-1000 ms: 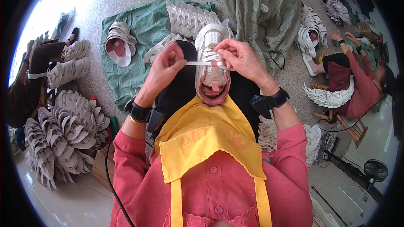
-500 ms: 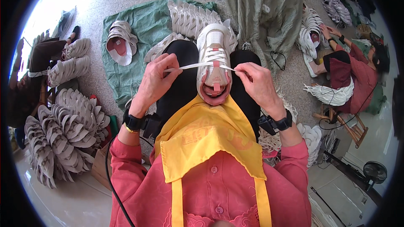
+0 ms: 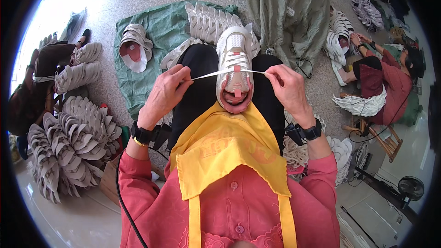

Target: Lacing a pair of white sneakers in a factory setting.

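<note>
A white and beige shoe (image 3: 237,85) with a pink collar rests between my knees, its toe pointing away from me. White lacing crosses its front in several rows. My left hand (image 3: 169,91) pinches one end of the white shoelace (image 3: 207,75) to the left of the shoe. On the other side, my right hand (image 3: 288,87) pinches the opposite end. Between the two hands the lace runs taut and nearly level across the shoe's tongue. Both hands are held apart from the shoe itself.
Nested shoe uppers (image 3: 213,22) and another stack (image 3: 135,48) lie on a green sheet (image 3: 161,23) ahead. A large pile of grey uppers (image 3: 69,142) stands at left. A co-worker (image 3: 390,85) sits at right near white laces (image 3: 363,103). A small fan (image 3: 410,187) is at lower right.
My hands have moved farther apart, the left one outward to the left and the right one outward to the right. The lace between them is now straighter and tighter.
</note>
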Demonstrator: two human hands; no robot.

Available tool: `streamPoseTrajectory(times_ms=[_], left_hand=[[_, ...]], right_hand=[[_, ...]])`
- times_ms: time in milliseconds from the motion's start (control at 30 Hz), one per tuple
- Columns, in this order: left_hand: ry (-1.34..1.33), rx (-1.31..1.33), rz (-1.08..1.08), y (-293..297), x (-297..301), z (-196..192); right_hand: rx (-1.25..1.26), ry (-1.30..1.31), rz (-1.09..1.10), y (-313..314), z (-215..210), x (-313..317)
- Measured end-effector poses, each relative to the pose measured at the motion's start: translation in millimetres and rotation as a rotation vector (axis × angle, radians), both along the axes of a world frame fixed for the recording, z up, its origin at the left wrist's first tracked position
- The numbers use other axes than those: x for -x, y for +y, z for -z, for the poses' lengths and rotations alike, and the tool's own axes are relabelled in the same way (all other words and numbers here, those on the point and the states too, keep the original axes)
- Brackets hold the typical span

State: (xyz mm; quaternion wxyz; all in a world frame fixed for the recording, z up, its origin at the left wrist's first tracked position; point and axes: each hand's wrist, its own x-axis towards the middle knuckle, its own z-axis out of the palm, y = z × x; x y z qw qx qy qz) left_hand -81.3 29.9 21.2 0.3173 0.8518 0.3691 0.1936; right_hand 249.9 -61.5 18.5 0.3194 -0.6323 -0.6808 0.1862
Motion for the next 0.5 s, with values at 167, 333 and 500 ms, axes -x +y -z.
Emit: streamPoseTrajectory(times_ms=[167, 333, 500], left_hand=[[0.028, 0.076, -0.050, 2, 21, 9], [0.030, -0.152, -0.059, 2, 43, 13], [0.173, -0.074, -0.247, 7, 74, 19]], right_hand=[[0.019, -0.007, 0.114, -15, -5, -25], [0.040, -0.036, 0.261, -36, -1, -62], [0.086, -0.031, 0.411, -61, 12, -110]])
